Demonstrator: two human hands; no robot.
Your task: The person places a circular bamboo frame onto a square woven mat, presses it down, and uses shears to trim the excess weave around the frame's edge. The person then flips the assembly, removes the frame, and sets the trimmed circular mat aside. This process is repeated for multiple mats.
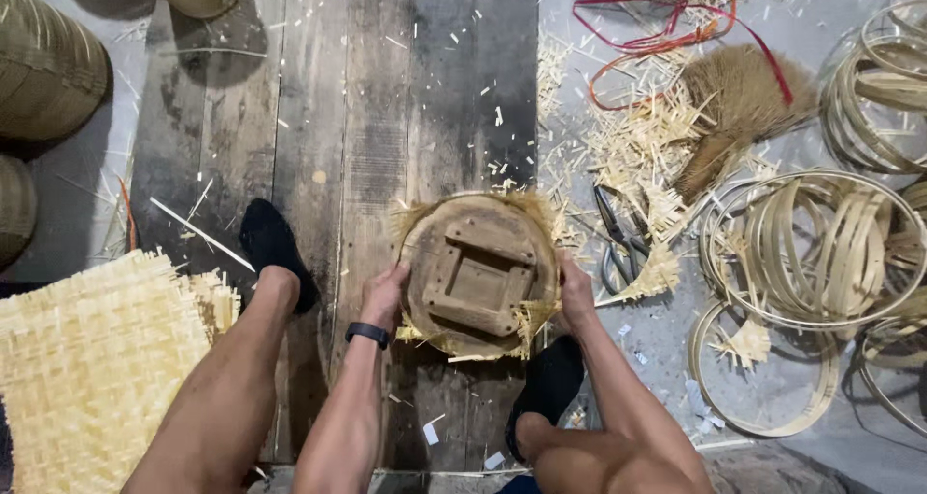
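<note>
Both hands on the round wooden mould [480, 274], which sits on the dark plank floor [386, 117] between the person's feet. Left hand [386, 296] has its grip closed on the mould's left rim, fingers curled over the edge. Right hand [575, 291] is pressed flat against the right rim; can't tell how far that grip wraps. Frayed bamboo strips [526, 317] stick out around the mould's edge, just under both grips. Black wristband [367, 334] just behind the left grip. Scissors [618, 238] lie near the right grip, outboard of it. Bamboo hoops [821, 253] further out that side. Woven bamboo mat [92, 368] well apart, outboard of the left grip.
</note>
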